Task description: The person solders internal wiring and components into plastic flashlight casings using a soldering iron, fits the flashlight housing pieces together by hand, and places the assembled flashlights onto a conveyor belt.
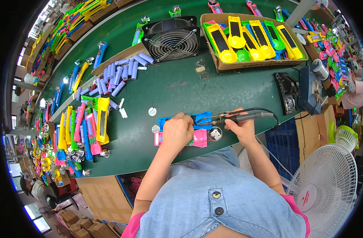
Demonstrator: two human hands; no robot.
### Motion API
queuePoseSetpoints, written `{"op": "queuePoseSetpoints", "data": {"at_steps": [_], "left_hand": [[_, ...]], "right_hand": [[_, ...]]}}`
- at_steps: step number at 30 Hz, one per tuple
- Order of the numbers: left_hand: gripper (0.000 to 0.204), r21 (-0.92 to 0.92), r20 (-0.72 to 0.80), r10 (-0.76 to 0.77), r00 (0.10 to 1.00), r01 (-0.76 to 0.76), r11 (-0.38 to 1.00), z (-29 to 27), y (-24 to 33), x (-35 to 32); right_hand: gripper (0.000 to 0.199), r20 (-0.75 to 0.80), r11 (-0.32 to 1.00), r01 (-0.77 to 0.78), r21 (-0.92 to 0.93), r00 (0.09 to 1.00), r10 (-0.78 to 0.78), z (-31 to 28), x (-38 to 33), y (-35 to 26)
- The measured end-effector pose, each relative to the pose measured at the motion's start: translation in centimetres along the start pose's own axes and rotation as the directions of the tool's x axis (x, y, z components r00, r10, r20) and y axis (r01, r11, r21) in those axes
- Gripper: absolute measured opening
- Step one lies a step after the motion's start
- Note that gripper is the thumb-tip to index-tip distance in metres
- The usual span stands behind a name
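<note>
In front of me lies a blue plastic flashlight casing [205,115], open side up, with a pink casing [200,138] along its near side. My left hand [177,129] rests over both, its fingers pinched at the blue casing; what they hold is hidden under them. My right hand [242,127] grips a soldering iron [249,116], its metal tip pointing left over the right part of the blue casing. A round silver lamp head [215,134] with a thin red wire sits at the pink casing's right end.
Purple battery cells [120,75] are heaped at left, above piled coloured casings [80,129]. A black fan [171,41] and a cardboard box [261,65] of casings stand at the back. At right are a black holder [286,93], a blue soldering station [310,89] and a solder spool [320,70].
</note>
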State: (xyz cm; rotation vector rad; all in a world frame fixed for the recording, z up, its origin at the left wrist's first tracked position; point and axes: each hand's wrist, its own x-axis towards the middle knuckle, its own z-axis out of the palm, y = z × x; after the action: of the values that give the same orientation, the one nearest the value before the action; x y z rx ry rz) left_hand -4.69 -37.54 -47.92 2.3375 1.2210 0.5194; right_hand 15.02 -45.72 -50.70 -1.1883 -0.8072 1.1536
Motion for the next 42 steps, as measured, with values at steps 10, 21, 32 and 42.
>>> {"op": "queuePoseSetpoints", "data": {"at_steps": [10,21,32,42], "left_hand": [[0.006,-0.001,-0.002,0.0,1.0,0.0,1.0,0.0,-0.1,0.0],[0.006,0.013,0.011,0.012,1.0,-0.012,1.0,-0.1,0.1,0.1],[0.004,0.057,0.038,0.02,0.999,-0.023,0.998,-0.1,0.1,0.2],[0.005,0.048,0.034,0.001,0.999,-0.003,0.999,-0.1,0.2,0.2]], "right_hand": [[0.02,-0.025,0.999,0.014,-0.034,1.0,-0.015,0.3,0.0,0.2],[0.018,-0.055,1.0,0.014,0.012,0.998,-0.013,0.4,0.2,0.3],[0.017,-0.058,0.999,0.016,0.036,0.998,-0.014,0.4,-0.2,-0.4],[0.017,-0.03,0.998,0.033,0.06,0.999,-0.031,0.3,-0.1,-0.3]]}}
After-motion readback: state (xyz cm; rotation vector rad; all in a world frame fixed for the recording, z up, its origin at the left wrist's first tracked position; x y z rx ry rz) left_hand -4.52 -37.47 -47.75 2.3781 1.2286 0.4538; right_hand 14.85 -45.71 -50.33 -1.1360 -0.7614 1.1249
